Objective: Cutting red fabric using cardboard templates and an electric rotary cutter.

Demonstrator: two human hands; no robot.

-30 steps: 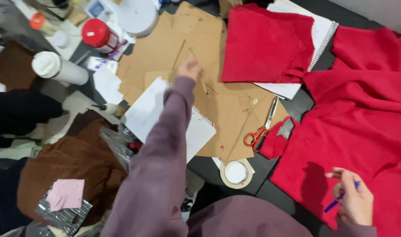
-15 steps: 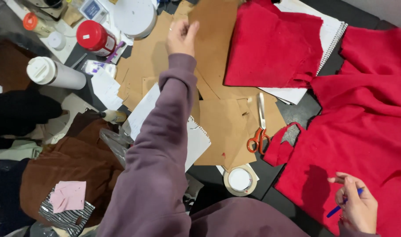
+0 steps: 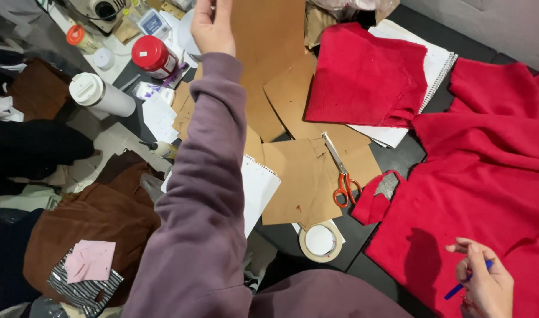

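Note:
My left hand (image 3: 211, 26) reaches far up the table and grips the edge of a large brown cardboard sheet (image 3: 268, 53), lifted above the other cardboard pieces (image 3: 302, 176). My right hand (image 3: 484, 285) rests at the lower right on the big red fabric (image 3: 481, 182), closed around a blue pen (image 3: 462, 284). Orange-handled scissors (image 3: 342, 174) lie on the cardboard between the two hands.
A folded red cloth (image 3: 363, 76) lies on a spiral notebook (image 3: 434, 59). A tape roll (image 3: 320, 241) sits at the table's front edge. A red-lidded jar (image 3: 154, 57), a white tumbler (image 3: 98, 94) and a white notepad (image 3: 257, 188) stand at left. Brown fabric (image 3: 92, 224) lies below the table.
My left hand took hold of the large cardboard sheet and raised it up and away from the pile. The right hand with the pen stayed nearly still.

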